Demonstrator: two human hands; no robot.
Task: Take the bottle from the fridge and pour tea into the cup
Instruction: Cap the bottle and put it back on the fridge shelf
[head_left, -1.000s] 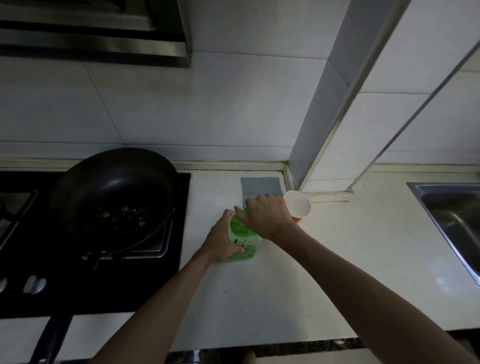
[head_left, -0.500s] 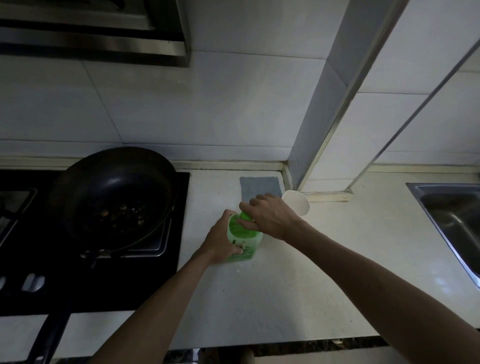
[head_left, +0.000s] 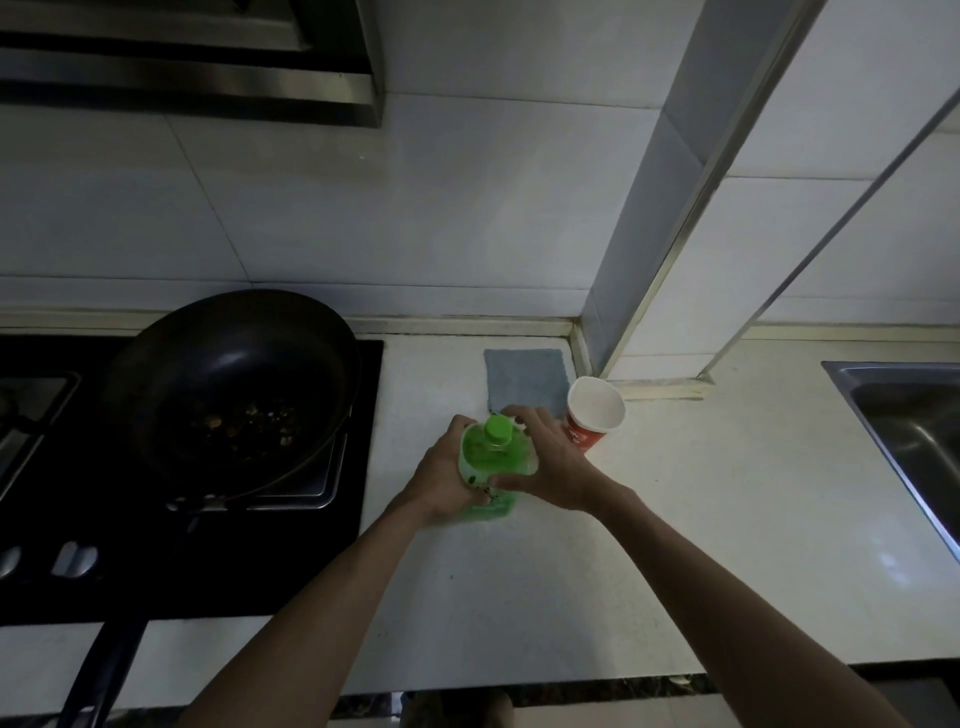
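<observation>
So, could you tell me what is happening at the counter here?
A person holds a green plastic tea bottle standing on the white counter, the left hand gripping one side and the right hand the other. Its green cap is on. The red paper cup beside it looks empty; nothing is poured yet.

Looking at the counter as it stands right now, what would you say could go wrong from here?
1. The paper cup looks empty and stands close beside the right hand; a nudge from that hand or the bottle might tip it.
2. The green cap is on, and the left hand grips the bottle too; squeezing it while opening might spurt tea onto the counter.
</observation>
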